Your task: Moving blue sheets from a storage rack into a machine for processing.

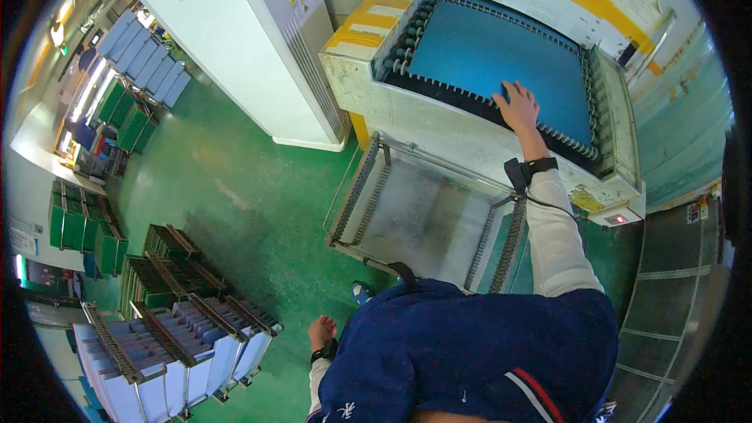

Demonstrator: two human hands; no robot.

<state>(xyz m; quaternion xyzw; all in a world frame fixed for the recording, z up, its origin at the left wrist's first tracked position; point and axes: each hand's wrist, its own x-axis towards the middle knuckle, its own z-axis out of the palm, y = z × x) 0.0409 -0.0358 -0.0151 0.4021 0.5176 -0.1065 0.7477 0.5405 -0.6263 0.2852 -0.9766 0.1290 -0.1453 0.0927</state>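
My right hand [518, 107] reaches out over the front edge of a conveyor machine [439, 121]. Its fingers are stretched out and apart, at the near edge of a flat blue panel [501, 55] that lies between rows of small rollers. Whether the fingertips touch the panel, I cannot tell. Down at my left side hangs my left hand [321, 331], its fingers loosely curled, with nothing seen in them. Between my body and the machine stands a metal rack cart [427, 204] with toothed side rails and a grey base.
A tall white cabinet unit [235, 47] stands left of the machine. At the lower left, a rack [180, 345] holds several pale panels upright, with green panels [149, 282] behind it. Further racks line the far left. A grey panelled surface [666, 305] is on the right.
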